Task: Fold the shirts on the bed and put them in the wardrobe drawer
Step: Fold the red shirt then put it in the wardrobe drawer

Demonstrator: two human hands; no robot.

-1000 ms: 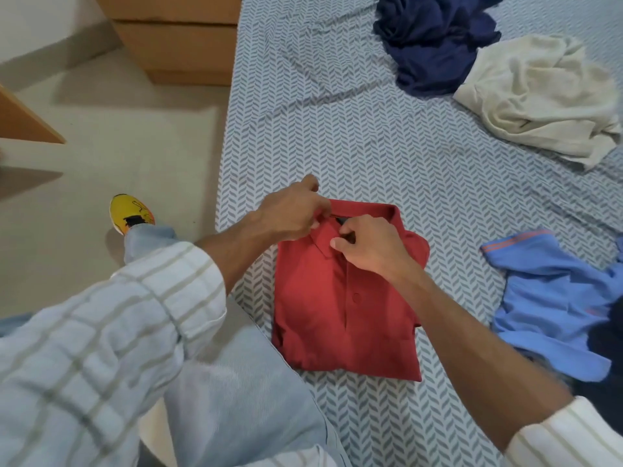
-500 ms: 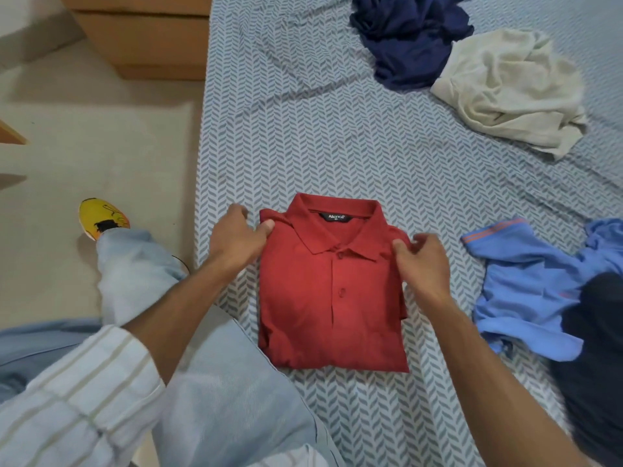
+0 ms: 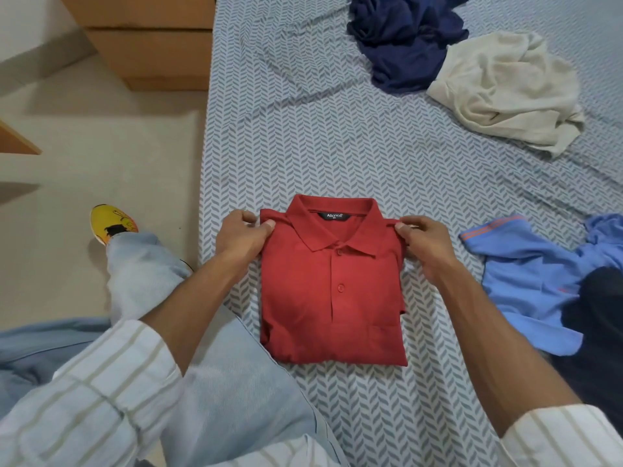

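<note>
Squarely folded, the red polo shirt [image 3: 332, 294] lies collar pointing away, both shoulders pinched by left hand [image 3: 240, 235] and right hand [image 3: 425, 242].

Both hands [image 3: 241, 235] [image 3: 423, 246] on folded red polo [image 3: 332, 298] shoulders, on bed [image 3: 303, 146].

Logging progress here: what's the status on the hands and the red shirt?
Left hand and right hand pinch the folded red polo shirt at its shoulders. Shirt flat on the patterned bed sheet. Nothing on top of it.
</note>
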